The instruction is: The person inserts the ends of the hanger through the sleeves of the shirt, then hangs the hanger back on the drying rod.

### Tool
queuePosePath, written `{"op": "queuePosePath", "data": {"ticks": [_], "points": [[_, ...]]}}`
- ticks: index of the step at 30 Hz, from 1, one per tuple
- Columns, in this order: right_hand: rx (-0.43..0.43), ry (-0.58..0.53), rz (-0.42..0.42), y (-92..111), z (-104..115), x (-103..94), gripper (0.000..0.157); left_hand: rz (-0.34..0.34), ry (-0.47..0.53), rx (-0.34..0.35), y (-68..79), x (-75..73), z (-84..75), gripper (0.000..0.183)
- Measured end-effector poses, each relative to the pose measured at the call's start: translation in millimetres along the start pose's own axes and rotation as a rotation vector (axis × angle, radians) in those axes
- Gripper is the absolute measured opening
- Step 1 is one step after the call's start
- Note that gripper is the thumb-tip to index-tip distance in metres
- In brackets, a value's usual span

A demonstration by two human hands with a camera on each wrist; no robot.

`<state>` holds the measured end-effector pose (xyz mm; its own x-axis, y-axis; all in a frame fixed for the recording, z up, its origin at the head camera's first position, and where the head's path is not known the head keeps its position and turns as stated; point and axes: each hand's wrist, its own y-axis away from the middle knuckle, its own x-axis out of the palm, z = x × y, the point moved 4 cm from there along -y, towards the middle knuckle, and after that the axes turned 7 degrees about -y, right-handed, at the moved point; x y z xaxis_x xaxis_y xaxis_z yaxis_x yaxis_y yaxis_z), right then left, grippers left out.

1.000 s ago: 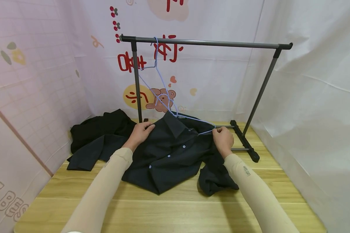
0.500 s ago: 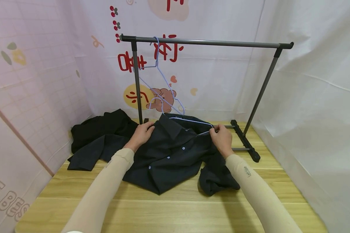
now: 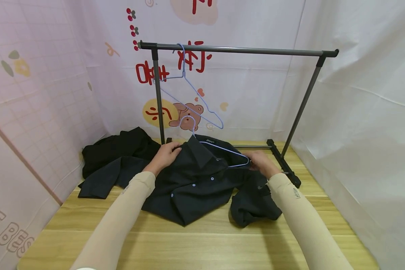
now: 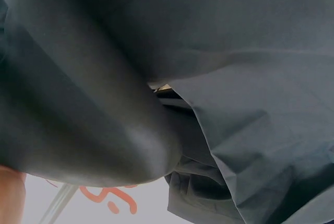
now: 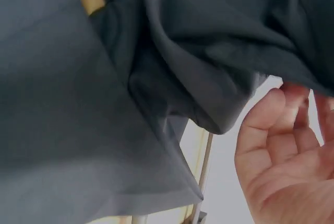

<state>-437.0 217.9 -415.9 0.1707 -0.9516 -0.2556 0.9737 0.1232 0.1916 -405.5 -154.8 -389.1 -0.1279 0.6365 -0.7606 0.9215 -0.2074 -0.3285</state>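
Observation:
A dark button-up shirt [image 3: 185, 167] lies in front of me, with a light-blue hanger [image 3: 224, 149] partly inside its collar opening. The hanger's hook rises above the collar; one end shows at the right side of the neck opening. My left hand [image 3: 163, 154] grips the shirt's left-side shoulder, fingers mostly hidden by cloth. My right hand [image 3: 261, 163] is beside the hanger's right end, fingers partly behind the cloth. In the right wrist view, the right hand [image 5: 287, 151] touches the shirt edge with loosely bent fingers, thumb off the cloth. The right sleeve hangs bunched on the table.
A grey metal garment rack [image 3: 237, 49] stands behind the shirt, its black foot [image 3: 285, 165] at right. Another light-blue hanger [image 3: 184, 71] hangs from its bar. More dark clothing [image 3: 118, 148] is piled at left on the wooden table [image 3: 202, 243]. White curtains surround the table.
The right hand has let go of the hanger's end and shifted right and lower. The hanger has dropped lower in the collar. The hanging hanger has swung right. The left hand stays in place.

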Motion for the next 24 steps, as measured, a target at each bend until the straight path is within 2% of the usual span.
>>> {"op": "queuePosePath", "data": {"ticks": [2,5,7,9,12,14,17,19,21,24], "points": [[-0.036,0.083,0.016,-0.8,-0.4,-0.5,0.034,0.009,0.008,-0.021,0.7,0.3,0.3,0.021],[-0.19,0.344,-0.015,-1.4,3.5,-0.5,0.033,0.014,0.015,-0.053,1.6,0.9,1.2,0.024],[-0.3,0.545,-0.101,0.3,7.4,-0.1,0.032,-0.004,0.006,-0.046,2.2,0.3,1.5,0.026],[-0.397,0.74,-0.227,3.2,11.1,1.0,0.03,-0.035,-0.018,-0.023,2.5,-0.4,1.5,0.026],[-0.489,0.935,-0.368,11.0,15.7,7.7,0.025,-0.089,-0.081,-0.008,3.6,-2.0,0.3,0.026],[-0.537,1.041,-0.424,15.6,18.5,14.3,0.023,-0.12,-0.147,-0.018,4.1,-1.9,-1.4,0.026],[-0.624,1.114,-0.47,22.1,24.0,25.8,0.022,-0.148,-0.23,-0.023,3.5,1.1,-6.1,0.028],[-0.682,1.104,-0.478,25.6,28.1,34.0,0.023,-0.156,-0.26,-0.006,2.4,4.7,-11.0,0.026],[-0.728,1.017,-0.461,28.6,33.0,43.3,0.024,-0.14,-0.261,0.011,1.3,9.4,-15.6,0.024],[-0.757,0.838,-0.348,30.5,40.2,59.5,0.023,-0.114,-0.236,0.018,1.0,14.9,-20.8,0.023]]}}
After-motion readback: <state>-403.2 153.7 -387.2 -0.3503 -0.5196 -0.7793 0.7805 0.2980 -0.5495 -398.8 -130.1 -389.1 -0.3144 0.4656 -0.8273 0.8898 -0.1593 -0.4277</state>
